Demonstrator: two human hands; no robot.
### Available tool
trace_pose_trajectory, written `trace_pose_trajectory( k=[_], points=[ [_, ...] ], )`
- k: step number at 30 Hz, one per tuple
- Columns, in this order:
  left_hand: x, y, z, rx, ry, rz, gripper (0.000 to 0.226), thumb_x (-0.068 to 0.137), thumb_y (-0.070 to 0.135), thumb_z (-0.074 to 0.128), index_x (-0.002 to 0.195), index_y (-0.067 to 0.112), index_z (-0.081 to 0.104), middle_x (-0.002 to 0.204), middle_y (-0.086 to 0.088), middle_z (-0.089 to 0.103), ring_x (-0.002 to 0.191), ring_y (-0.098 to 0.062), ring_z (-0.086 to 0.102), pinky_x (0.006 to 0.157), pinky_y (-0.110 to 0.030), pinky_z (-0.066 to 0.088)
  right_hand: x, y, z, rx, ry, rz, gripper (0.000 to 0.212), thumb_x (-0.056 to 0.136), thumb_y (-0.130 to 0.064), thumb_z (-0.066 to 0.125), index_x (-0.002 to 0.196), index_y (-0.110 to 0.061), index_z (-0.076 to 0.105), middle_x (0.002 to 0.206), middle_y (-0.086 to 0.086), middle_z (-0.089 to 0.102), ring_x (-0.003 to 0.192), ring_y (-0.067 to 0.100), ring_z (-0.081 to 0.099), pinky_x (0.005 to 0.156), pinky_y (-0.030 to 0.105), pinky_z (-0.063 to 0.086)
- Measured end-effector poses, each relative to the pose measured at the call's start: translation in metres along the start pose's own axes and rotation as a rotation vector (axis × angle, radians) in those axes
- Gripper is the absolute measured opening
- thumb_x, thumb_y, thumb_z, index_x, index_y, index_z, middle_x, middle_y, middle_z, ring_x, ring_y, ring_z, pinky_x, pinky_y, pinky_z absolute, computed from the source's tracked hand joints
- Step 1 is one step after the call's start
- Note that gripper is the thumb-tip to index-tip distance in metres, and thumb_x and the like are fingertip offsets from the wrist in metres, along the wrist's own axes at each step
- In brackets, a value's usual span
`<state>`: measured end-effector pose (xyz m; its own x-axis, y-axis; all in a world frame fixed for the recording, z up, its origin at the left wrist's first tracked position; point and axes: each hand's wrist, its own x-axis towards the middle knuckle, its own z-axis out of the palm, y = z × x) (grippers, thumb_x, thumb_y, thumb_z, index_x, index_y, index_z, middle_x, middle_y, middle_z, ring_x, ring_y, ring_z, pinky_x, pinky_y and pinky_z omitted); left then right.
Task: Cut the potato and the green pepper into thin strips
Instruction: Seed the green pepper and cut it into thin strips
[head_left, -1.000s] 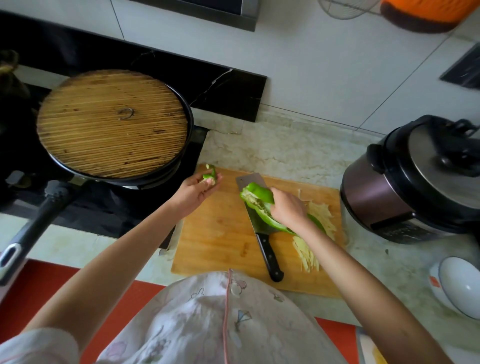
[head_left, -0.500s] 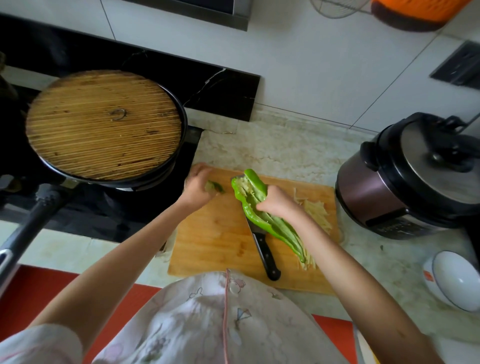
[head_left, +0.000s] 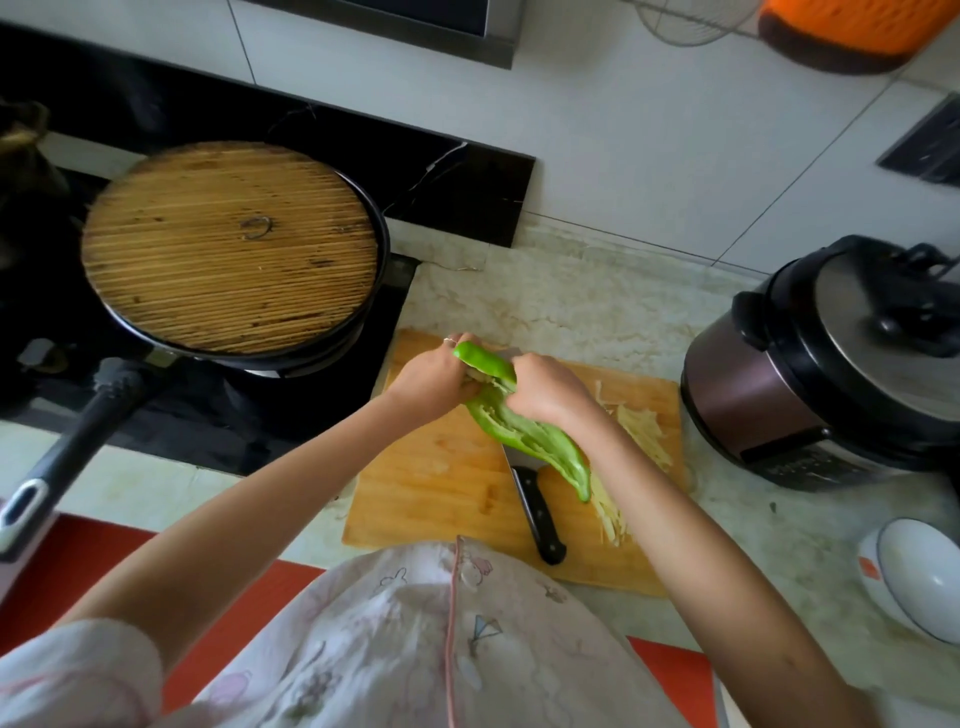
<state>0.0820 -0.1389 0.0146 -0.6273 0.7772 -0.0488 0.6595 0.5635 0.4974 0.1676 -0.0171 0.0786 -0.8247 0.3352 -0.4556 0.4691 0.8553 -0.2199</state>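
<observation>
A long green pepper (head_left: 535, 436), split open with its pale inside showing, hangs above the wooden cutting board (head_left: 441, 483). My left hand (head_left: 434, 376) grips its upper end and my right hand (head_left: 548, 389) grips it just beside, fingers dug into the opening. A knife with a black handle (head_left: 537, 512) lies on the board beneath the pepper, its blade mostly hidden. Pale potato strips (head_left: 641, 436) are piled on the board's right side.
A black pan with a slatted wooden lid (head_left: 231, 247) sits on the stove at left, its handle (head_left: 62, 457) pointing toward me. A pressure cooker (head_left: 831, 364) stands right of the board. A white bowl (head_left: 919, 577) lies at the counter's right edge.
My left hand, which held a small green piece off to the left, has come back and now grips the pepper's top end. The pepper has turned so its open side faces me.
</observation>
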Motion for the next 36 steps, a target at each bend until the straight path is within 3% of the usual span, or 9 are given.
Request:
trace_pose_trajectory(
  k=[4, 7, 10, 13, 17, 22, 28, 32, 36],
  points=[
    [-0.003, 0.006, -0.004, 0.285, -0.086, -0.029, 0.042, 0.1, 0.021, 0.045, 0.137, 0.001, 0.04, 0.121, -0.018, 0.058, 0.1, -0.039, 0.062, 0.077, -0.042, 0.047, 0.003, 0.002, -0.006, 0.045, -0.056, -0.039, 0.018, 0.08, -0.008, 0.056, 0.091, -0.019, 0.05, 0.08, 0.006, 0.058, 0.074, 0.027, 0.06, 0.054, 0.029, 0.039],
    [-0.004, 0.009, -0.006, 0.575, -0.181, 0.04, 0.026, 0.1, 0.008, 0.039, 0.121, 0.002, 0.053, 0.115, -0.013, 0.061, 0.099, -0.031, 0.063, 0.077, -0.035, 0.048, 0.003, 0.005, -0.01, 0.18, -0.093, -0.05, 0.034, 0.078, -0.006, 0.058, 0.097, -0.033, 0.05, 0.074, 0.003, 0.058, 0.071, 0.023, 0.06, 0.059, 0.027, 0.042],
    [-0.004, 0.008, -0.012, 0.638, -0.221, 0.077, 0.026, 0.098, 0.001, 0.039, 0.12, -0.001, 0.052, 0.116, -0.014, 0.059, 0.1, -0.03, 0.062, 0.078, -0.033, 0.048, 0.004, 0.007, -0.012, 0.264, -0.128, -0.051, 0.031, 0.077, -0.006, 0.063, 0.107, -0.014, 0.062, 0.082, 0.005, 0.062, 0.075, 0.02, 0.06, 0.065, 0.027, 0.044],
    [0.0, 0.002, -0.009, 0.618, -0.121, 0.194, 0.024, 0.085, -0.003, 0.061, 0.108, -0.006, 0.055, 0.097, -0.019, 0.064, 0.078, -0.031, 0.067, 0.062, -0.032, 0.052, 0.005, 0.008, -0.013, 0.307, -0.149, -0.038, 0.026, 0.079, -0.005, 0.064, 0.103, -0.011, 0.062, 0.086, 0.006, 0.062, 0.075, 0.019, 0.059, 0.065, 0.026, 0.043],
    [0.001, -0.01, -0.005, 0.273, -0.168, 0.057, 0.03, 0.097, 0.002, 0.041, 0.127, -0.003, 0.039, 0.106, -0.02, 0.061, 0.088, -0.037, 0.064, 0.069, -0.04, 0.046, 0.006, 0.01, -0.012, 0.344, -0.162, -0.016, 0.024, 0.081, -0.006, 0.064, 0.105, -0.01, 0.061, 0.091, 0.008, 0.063, 0.076, 0.018, 0.057, 0.065, 0.024, 0.042],
    [-0.008, -0.015, -0.002, -0.153, -0.103, -0.019, 0.036, 0.095, 0.002, 0.039, 0.131, 0.0, 0.039, 0.094, -0.012, 0.052, 0.087, -0.035, 0.058, 0.065, -0.031, 0.035, 0.01, 0.01, -0.004, 0.32, -0.159, 0.003, 0.029, 0.08, -0.008, 0.064, 0.109, -0.007, 0.062, 0.09, 0.009, 0.063, 0.075, 0.021, 0.058, 0.066, 0.026, 0.043],
    [-0.012, -0.019, 0.004, -0.207, -0.134, -0.021, 0.05, 0.092, -0.004, 0.039, 0.141, 0.004, 0.033, 0.087, -0.007, 0.048, 0.062, -0.017, 0.052, 0.05, -0.023, 0.045, 0.009, 0.014, 0.002, 0.343, -0.188, 0.044, 0.011, 0.082, -0.01, 0.064, 0.084, -0.014, 0.055, 0.084, 0.006, 0.059, 0.067, 0.016, 0.055, 0.057, 0.025, 0.04],
    [-0.013, -0.024, 0.008, -0.287, -0.021, -0.016, 0.034, 0.093, -0.006, 0.038, 0.127, -0.005, 0.042, 0.102, -0.018, 0.058, 0.077, -0.028, 0.062, 0.058, -0.023, 0.046, 0.008, 0.014, 0.008, 0.327, -0.167, 0.043, 0.009, 0.081, -0.011, 0.063, 0.082, -0.015, 0.055, 0.08, 0.007, 0.059, 0.068, 0.019, 0.056, 0.061, 0.026, 0.04],
    [-0.011, -0.026, 0.011, -0.418, 0.08, -0.08, 0.027, 0.094, -0.01, 0.032, 0.118, -0.01, 0.046, 0.107, -0.013, 0.055, 0.095, -0.019, 0.056, 0.067, -0.01, 0.044, 0.008, 0.02, 0.011, 0.318, -0.139, 0.107, 0.016, 0.081, -0.01, 0.06, 0.073, -0.016, 0.047, 0.069, 0.003, 0.05, 0.062, 0.02, 0.052, 0.055, 0.027, 0.036]
  ],
)
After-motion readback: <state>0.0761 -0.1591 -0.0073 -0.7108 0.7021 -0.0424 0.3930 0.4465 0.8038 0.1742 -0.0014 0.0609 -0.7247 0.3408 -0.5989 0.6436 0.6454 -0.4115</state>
